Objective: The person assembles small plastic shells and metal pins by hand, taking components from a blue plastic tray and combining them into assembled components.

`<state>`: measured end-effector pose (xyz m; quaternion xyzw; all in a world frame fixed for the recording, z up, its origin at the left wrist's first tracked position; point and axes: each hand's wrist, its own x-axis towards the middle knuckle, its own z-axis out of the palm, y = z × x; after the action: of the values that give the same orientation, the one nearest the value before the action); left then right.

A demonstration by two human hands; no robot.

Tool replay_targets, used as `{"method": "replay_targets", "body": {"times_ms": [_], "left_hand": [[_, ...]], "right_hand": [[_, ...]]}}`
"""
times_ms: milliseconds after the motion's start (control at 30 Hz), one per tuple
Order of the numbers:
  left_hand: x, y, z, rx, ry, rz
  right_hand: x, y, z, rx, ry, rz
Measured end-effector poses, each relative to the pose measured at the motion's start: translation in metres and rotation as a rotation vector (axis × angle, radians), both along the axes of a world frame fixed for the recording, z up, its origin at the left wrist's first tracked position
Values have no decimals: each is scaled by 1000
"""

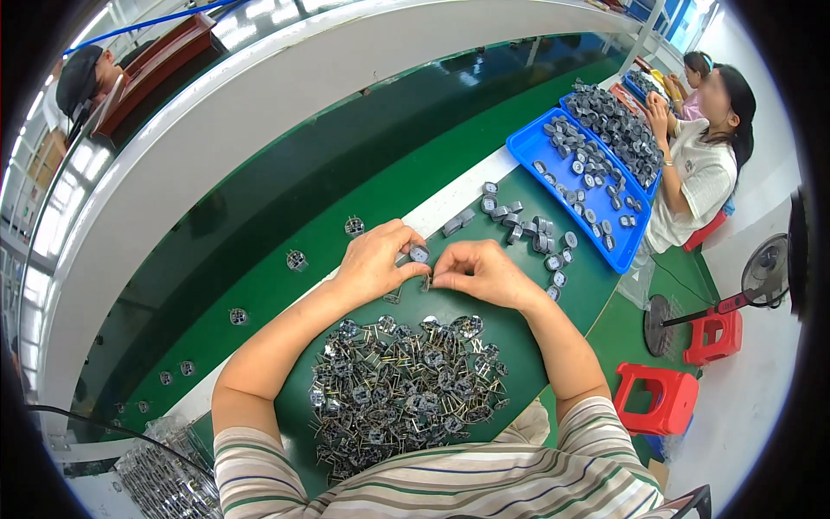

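Note:
My left hand is closed around a small round grey plastic housing at its fingertips. Facing it, my right hand pinches a small circuit board between thumb and forefinger, and my left thumb tip reaches close to that board. Just below the left hand, a metal-legged piece lies on the green table. Nearer to me, a big heap of small round circuit boards with metal pins spreads over the tabletop. Several loose grey housings lie beyond my right hand.
At the back right, a blue tray holds many grey housings. Circuit boards sit spaced along the green conveyor belt on the left. Co-workers sit at the right. Red stools and a fan stand on the floor there.

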<state>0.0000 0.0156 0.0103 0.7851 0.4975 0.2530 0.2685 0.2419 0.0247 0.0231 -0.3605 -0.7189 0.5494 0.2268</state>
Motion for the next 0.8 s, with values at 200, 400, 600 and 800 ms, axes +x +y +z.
{"method": "replay_targets", "body": {"times_ms": [200, 400, 600, 800], "left_hand": [[5, -4, -3, 112, 13, 41], [8, -5, -9, 185, 3, 26], [6, -3, -2, 140, -52, -40], [5, -3, -6, 101, -56, -104]], "right_hand": [[10, 5, 12, 261, -134, -141], [5, 2, 18, 282, -278, -167], [11, 11, 10, 347, -240, -145], [20, 10, 13, 495, -253, 12]]}}
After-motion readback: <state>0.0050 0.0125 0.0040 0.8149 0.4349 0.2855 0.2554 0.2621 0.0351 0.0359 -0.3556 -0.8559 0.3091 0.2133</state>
